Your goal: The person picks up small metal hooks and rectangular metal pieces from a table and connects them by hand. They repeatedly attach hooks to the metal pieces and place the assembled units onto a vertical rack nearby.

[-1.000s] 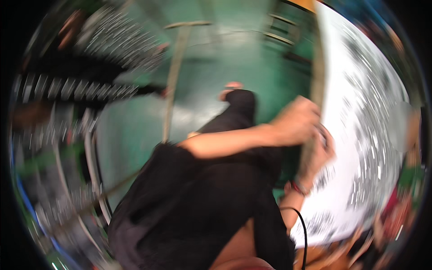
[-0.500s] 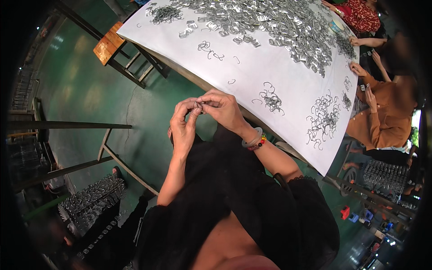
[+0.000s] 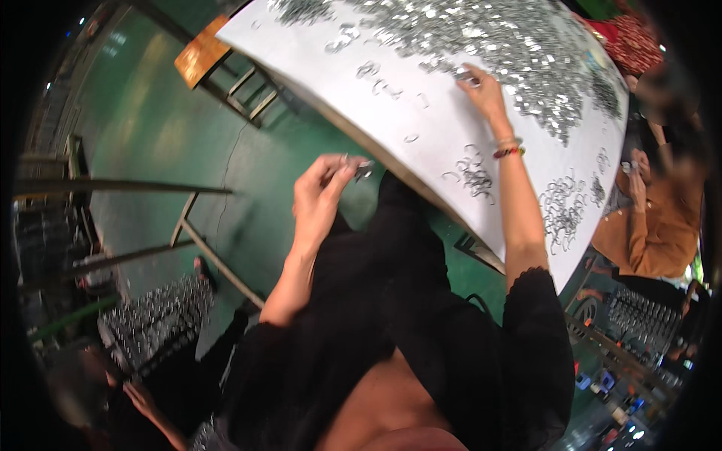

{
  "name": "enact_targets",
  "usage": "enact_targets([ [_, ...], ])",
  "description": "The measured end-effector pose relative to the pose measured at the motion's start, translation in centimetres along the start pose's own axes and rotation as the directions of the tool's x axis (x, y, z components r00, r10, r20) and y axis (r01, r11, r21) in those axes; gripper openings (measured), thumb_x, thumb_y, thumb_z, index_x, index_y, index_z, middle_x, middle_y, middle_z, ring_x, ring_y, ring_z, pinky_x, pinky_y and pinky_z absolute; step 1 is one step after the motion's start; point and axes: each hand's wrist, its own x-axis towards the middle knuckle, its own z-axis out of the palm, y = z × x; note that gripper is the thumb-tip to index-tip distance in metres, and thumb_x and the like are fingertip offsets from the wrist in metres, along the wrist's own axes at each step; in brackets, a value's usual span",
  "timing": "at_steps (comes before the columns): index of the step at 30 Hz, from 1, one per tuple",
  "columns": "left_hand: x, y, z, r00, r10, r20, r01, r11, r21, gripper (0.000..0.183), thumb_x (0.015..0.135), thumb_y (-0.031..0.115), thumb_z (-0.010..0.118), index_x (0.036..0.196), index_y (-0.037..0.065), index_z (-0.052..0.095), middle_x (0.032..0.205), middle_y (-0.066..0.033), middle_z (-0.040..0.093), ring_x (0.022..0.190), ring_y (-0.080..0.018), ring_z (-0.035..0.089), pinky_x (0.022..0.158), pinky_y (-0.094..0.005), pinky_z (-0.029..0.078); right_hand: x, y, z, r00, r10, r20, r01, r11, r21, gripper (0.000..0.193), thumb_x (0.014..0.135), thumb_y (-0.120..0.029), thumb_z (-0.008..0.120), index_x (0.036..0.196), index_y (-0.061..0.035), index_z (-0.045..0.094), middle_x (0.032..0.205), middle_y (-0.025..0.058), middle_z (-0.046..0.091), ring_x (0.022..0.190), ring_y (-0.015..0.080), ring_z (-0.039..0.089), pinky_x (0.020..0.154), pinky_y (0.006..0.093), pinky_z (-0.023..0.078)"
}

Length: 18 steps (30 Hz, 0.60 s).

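Observation:
Slightly short of the table edge, my left hand [image 3: 317, 197] is closed, pinching a small shiny metal piece [image 3: 364, 170] between thumb and fingertips. My right hand [image 3: 483, 96] reaches out over the white table [image 3: 432, 124], at the near edge of a big pile of silver metal buckles [image 3: 489, 37]. Its thumb and fingers close round a small metal buckle [image 3: 463, 76], blurred by motion. Loose curved wire hooks [image 3: 474, 174] lie in a small heap on the table. Another heap of wire hooks [image 3: 564, 210] sits farther right, near the corner.
A wooden stool [image 3: 201, 56] stands by the table's left end. Metal rails [image 3: 124, 186] run along the left, with a rack of metal pieces [image 3: 162, 312] at lower left. A co-worker in a brown top [image 3: 654, 229] and another in red [image 3: 632, 45] sit along the right side.
My hands have parted. The right one has moved from beside my left hand, out over the table to the buckle pile. My left hand keeps a metal piece, now visible at its fingertips.

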Motion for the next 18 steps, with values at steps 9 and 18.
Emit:
enact_targets([
  [9,2.3,-0.2,-1.5,0.989,-0.075,0.126,0.117,0.922,-0.369,0.013,0.089,0.014,0.063,0.097,0.004,0.063,0.094,-0.0111,0.068,0.088,-0.0171,0.064,0.087,-0.0324,0.048,1.6,2.4,2.7,0.987,0.084,-0.137,-0.071,0.993,0.096,0.038,0.079,-0.005,0.062,0.116,-0.0004,0.059,0.086,0.0163,0.068,0.080,0.0252,0.066,0.079,0.0317,0.051],
  [18,1.3,-0.8,-0.9,0.965,0.035,0.262,-0.074,0.987,0.141,0.006,0.088,0.005,0.061,0.091,0.000,0.062,0.093,-0.0073,0.068,0.091,-0.0147,0.063,0.086,-0.0294,0.050,-13.2,-15.5,-0.2,0.913,-0.100,0.396,-0.289,0.526,0.800,0.024,0.081,0.002,0.064,0.106,0.0045,0.065,0.090,0.0090,0.067,0.071,0.0116,0.062,0.064,0.0242,0.051],
])
